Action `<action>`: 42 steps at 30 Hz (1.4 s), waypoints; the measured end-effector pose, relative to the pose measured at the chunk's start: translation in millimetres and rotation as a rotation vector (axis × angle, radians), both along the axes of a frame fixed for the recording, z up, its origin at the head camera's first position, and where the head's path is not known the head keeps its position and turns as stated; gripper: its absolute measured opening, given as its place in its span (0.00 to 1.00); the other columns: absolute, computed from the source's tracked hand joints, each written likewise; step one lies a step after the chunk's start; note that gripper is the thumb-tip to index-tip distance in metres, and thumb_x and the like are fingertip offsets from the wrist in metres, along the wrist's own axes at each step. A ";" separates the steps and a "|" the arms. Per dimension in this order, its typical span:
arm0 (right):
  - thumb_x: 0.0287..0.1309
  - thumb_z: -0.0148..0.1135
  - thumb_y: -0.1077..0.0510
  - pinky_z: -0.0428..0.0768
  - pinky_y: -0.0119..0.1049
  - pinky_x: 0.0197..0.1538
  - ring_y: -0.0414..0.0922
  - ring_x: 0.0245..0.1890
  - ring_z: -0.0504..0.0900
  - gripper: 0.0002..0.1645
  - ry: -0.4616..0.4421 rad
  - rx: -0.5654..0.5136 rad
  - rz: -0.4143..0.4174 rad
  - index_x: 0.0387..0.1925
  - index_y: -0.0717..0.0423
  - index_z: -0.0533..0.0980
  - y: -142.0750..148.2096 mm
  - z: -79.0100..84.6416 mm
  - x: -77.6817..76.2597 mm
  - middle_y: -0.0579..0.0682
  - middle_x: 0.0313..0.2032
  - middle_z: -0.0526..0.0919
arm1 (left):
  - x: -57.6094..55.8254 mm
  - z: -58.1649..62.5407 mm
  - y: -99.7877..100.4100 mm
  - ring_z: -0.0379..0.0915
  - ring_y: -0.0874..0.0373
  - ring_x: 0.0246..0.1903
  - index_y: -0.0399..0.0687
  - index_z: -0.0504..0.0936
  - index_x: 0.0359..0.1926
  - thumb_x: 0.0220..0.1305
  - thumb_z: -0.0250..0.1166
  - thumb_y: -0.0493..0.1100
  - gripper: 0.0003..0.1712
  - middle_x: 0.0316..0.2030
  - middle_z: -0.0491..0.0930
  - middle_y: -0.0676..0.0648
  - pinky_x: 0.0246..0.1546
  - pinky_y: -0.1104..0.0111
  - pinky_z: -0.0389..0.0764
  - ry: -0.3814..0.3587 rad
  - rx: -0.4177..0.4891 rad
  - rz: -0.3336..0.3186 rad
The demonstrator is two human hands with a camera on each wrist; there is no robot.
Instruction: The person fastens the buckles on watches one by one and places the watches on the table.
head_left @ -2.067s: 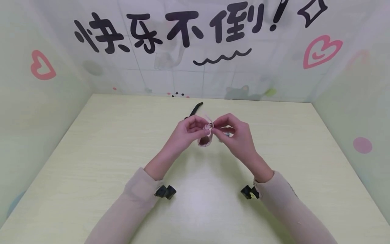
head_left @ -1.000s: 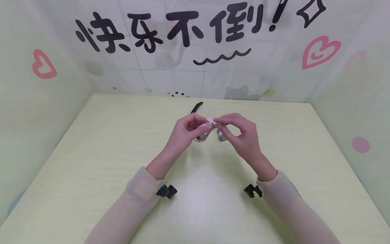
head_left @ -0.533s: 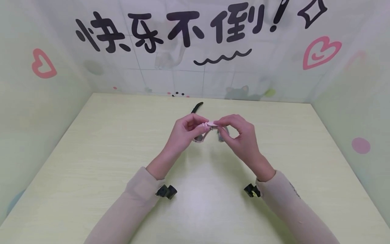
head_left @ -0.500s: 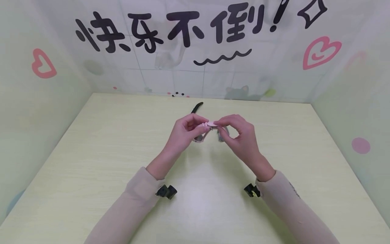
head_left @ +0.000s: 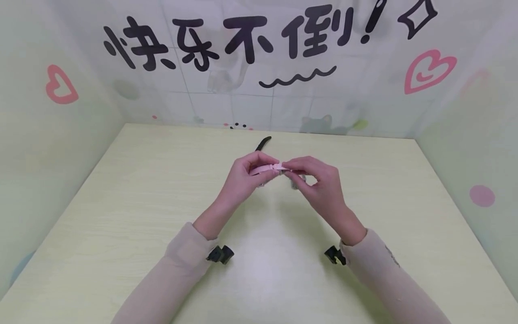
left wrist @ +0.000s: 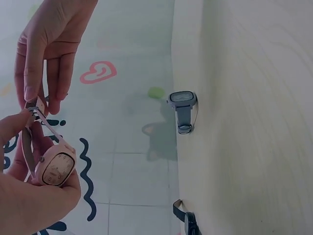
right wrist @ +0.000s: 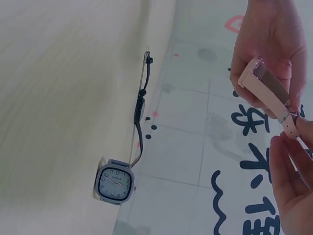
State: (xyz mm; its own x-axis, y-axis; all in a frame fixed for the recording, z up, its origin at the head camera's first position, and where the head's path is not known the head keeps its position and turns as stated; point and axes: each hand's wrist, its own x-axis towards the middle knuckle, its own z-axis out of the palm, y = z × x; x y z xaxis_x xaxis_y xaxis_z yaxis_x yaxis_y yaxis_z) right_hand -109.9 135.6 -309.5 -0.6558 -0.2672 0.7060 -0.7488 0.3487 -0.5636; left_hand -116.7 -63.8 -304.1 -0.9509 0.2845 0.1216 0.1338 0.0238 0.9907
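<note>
A pink wristwatch [left wrist: 58, 169] with a squarish case is held up over the table between both hands, its strap closed into a loop. My left hand [head_left: 239, 180] grips the case and the strap beside it. My right hand [head_left: 323, 180] pinches the strap's free end, fingertips right at the metal buckle [right wrist: 289, 117]. In the head view the pink strap [head_left: 263, 169] runs between the fingers of both hands, and most of the case is hidden behind the left hand.
A grey-blue watch [right wrist: 115, 182] with a squarish dial stands on the table [head_left: 259, 270] beyond the right hand. Behind the left hand lies a black-strapped watch [right wrist: 139, 107]. Printed cloth walls [head_left: 243, 108] enclose the table at the back and sides.
The watch case, which hung below the left fingers, has turned and risen behind them. The pink strap now lies straighter between the hands. Both arms have stayed nearly in place.
</note>
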 end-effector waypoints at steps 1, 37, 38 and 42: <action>0.50 0.72 0.72 0.84 0.24 0.43 0.46 0.36 0.88 0.14 -0.016 -0.012 0.012 0.42 0.63 0.84 -0.5 0.2 0.8 0.56 0.38 0.89 | 0.0 0.3 0.2 0.74 0.60 0.29 0.40 0.82 0.49 0.66 0.66 0.37 0.11 0.40 0.84 0.47 0.28 0.73 0.74 0.010 -0.005 -0.011; 0.52 0.69 0.73 0.81 0.20 0.42 0.41 0.39 0.86 0.13 0.032 -0.102 -0.019 0.41 0.64 0.86 -10.4 5.6 2.8 0.58 0.36 0.88 | -2.4 -0.4 -4.7 0.79 0.54 0.50 0.43 0.84 0.46 0.66 0.67 0.41 0.10 0.43 0.86 0.43 0.64 0.52 0.72 0.151 -0.110 0.015; 0.52 0.69 0.73 0.81 0.20 0.42 0.41 0.39 0.86 0.13 0.028 -0.100 -0.018 0.41 0.64 0.86 -10.2 5.3 2.7 0.58 0.36 0.88 | -2.6 -0.7 -4.6 0.79 0.54 0.49 0.43 0.84 0.46 0.66 0.67 0.41 0.10 0.43 0.86 0.43 0.63 0.52 0.72 0.148 -0.109 0.015; 0.53 0.70 0.72 0.83 0.22 0.42 0.42 0.39 0.86 0.13 -0.016 -0.094 0.013 0.41 0.64 0.86 -9.3 5.0 3.9 0.58 0.37 0.88 | -2.1 -2.4 -4.7 0.78 0.55 0.50 0.44 0.85 0.46 0.66 0.67 0.41 0.10 0.44 0.86 0.44 0.62 0.51 0.72 0.134 -0.110 0.015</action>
State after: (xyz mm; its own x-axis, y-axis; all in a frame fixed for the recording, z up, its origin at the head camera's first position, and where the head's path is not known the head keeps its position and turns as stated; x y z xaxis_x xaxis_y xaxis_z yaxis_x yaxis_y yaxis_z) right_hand -106.0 126.3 -304.6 -0.6641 -0.2083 0.7180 -0.7436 0.2841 -0.6053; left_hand -118.8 -68.5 -306.5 -0.9326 0.2889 0.2165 0.2632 0.1337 0.9554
